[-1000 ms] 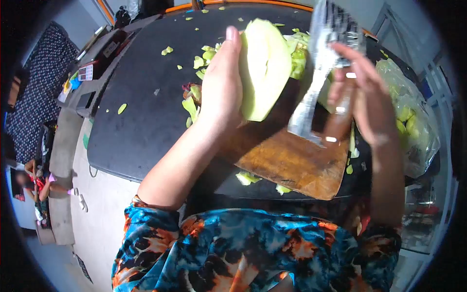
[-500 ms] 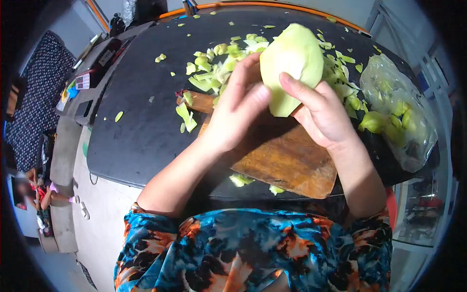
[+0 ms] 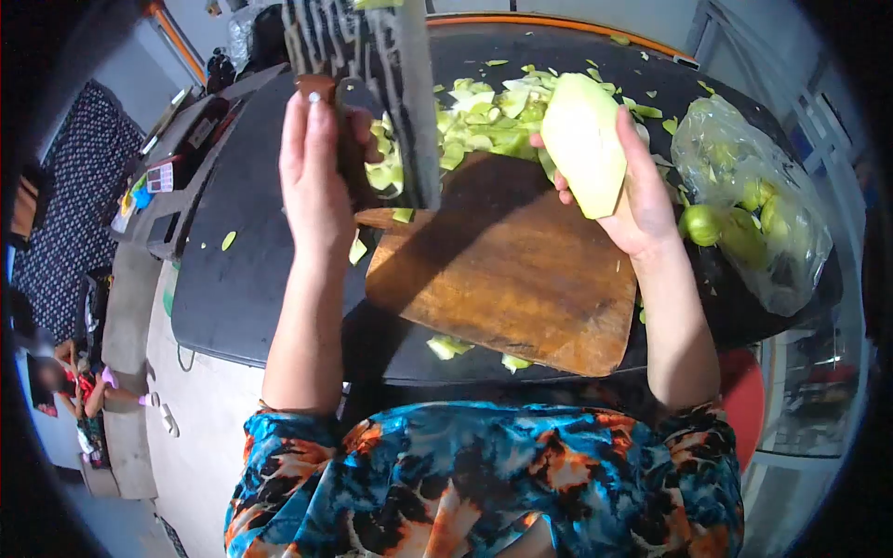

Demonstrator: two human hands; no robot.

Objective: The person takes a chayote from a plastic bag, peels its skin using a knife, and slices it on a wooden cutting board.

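My left hand (image 3: pixel 314 181) is closed around the brown handle of a cleaver (image 3: pixel 409 102), raised above the table at the left. Its broad blade points upward, wet and streaked, with a green scrap near the top. In my right hand (image 3: pixel 646 205) rests a peeled green mango (image 3: pixel 584 139), pale and smooth, thumb along its right side and fingertips showing at its left. Below and between both hands lies a wooden cutting board (image 3: pixel 512 279), bare on top. Behind it spreads a heap of green peelings (image 3: pixel 493 116), partly hidden by the blade.
A clear plastic bag (image 3: pixel 791 232) with several unpeeled green fruits (image 3: pixel 744 237) sits at the right of the black table (image 3: pixel 251 279). Loose scraps (image 3: pixel 449 347) lie by the board's near edge. Another person (image 3: pixel 88 395) is at the far left. A red stool (image 3: pixel 741 409) stands at right.
My left hand has left the mango, moved left and now holds the cleaver up. My right hand has shifted slightly right with the mango, now holding it alone.
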